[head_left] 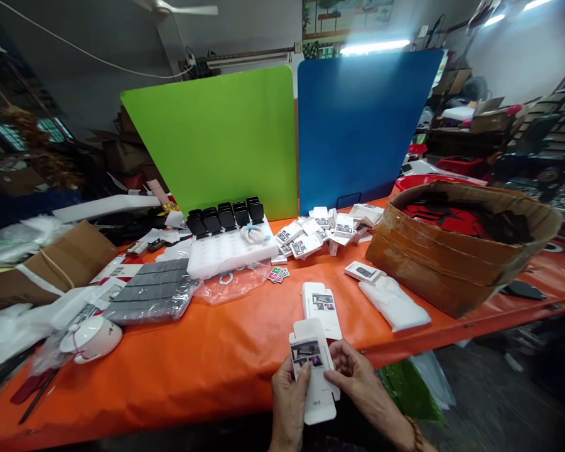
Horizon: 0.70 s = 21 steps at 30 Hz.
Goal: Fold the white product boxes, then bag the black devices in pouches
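A flat white printed carton [314,392] with its end flaps out is held over the table's front edge. My left hand [289,398] grips its left side, thumb across the printed face. On the right side, my right hand [358,383] pinches the carton's edge between thumb and fingers. Just beyond lies a stack of similar flat cartons [327,314] on the orange cover. Farther back is a pile of made-up white boxes [306,242]. One more white box [362,272] rests beside a white foam pouch [395,304].
An open cardboard box [414,270] with black and red items stands at right. Black stands sit on a white foam block [230,251]. Left are a plastic-wrapped grey pack [150,292] and a white cup [96,339]. Green [226,138] and blue [353,132] panels rise behind.
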Available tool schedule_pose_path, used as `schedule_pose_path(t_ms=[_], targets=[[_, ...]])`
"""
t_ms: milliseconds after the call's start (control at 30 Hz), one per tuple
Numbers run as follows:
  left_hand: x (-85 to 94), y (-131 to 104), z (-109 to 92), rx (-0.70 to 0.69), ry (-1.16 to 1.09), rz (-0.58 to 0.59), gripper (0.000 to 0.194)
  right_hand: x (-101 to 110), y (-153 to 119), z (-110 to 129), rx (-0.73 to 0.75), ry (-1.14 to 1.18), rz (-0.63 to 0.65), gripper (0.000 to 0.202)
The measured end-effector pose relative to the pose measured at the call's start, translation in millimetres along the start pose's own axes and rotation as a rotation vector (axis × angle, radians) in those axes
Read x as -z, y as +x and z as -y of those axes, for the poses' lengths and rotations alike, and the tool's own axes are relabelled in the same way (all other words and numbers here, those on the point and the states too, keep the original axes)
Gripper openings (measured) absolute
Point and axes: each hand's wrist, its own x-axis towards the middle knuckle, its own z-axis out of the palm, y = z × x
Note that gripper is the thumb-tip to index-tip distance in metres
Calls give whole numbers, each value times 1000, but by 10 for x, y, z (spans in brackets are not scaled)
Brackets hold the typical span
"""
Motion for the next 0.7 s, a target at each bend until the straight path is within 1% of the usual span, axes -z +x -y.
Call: schedule_pose_path(t_ms=[67,133,200,267,367,433,500,600,700], targets=[[20,-4,35,-19,30,-23,46,9,-61,-48,30,-45,-36,23],[60,-14,59,-35,49,-44,62,33,-126,-90,62,-107,-40,42],[118,-34,92,-41,79,-31,75,66,-181,-146,76,-141,10,60],[187,-60,154,-16,136,23,78,91,-223,-226,58,-126,68,62],[281,-97,291,86,223,104,71,85,-282,-383,-10,-70,88,51],[319,-114,375,131,260,140,55,52,-331,-473,-49,-53,78,43],[330,-126,420,143,295,163,42,15,-380,-521,-60,-58,80,37],[294,-132,387,131,370,171,41,-15,-415,-512,-27,-105,32,36],[209,-114,273,56,410,175,40,-9,-364,-460,0,-142,-50,42]])
